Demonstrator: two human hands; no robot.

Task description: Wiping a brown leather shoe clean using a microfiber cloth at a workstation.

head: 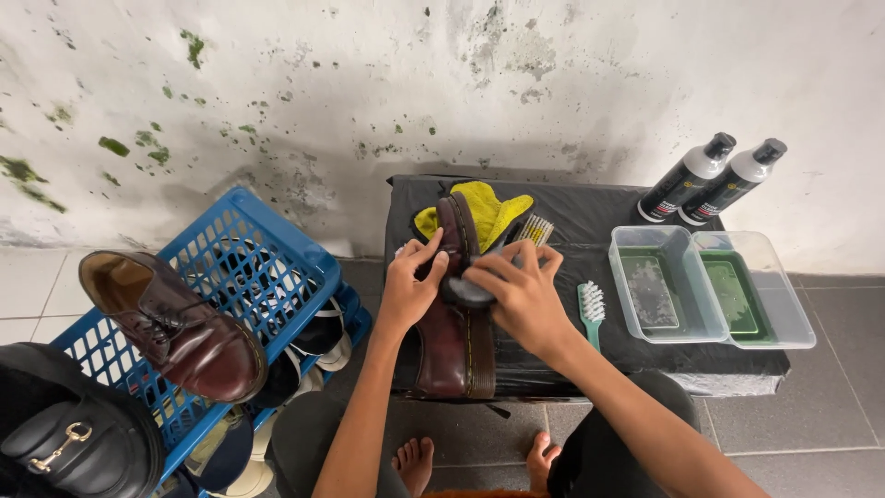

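Observation:
A dark red leather shoe lies on its side on a black-covered low table, sole edge toward the right. My left hand grips the shoe's upper near the opening. My right hand presses a dark brush or pad against the shoe. A yellow cloth lies just behind the shoe, partly hidden by it.
A green-handled brush lies right of my hand. Two clear tubs and two black-and-white bottles stand at the table's right. At left, a blue crate holds shoes, a brown shoe on its rim; a black loafer below.

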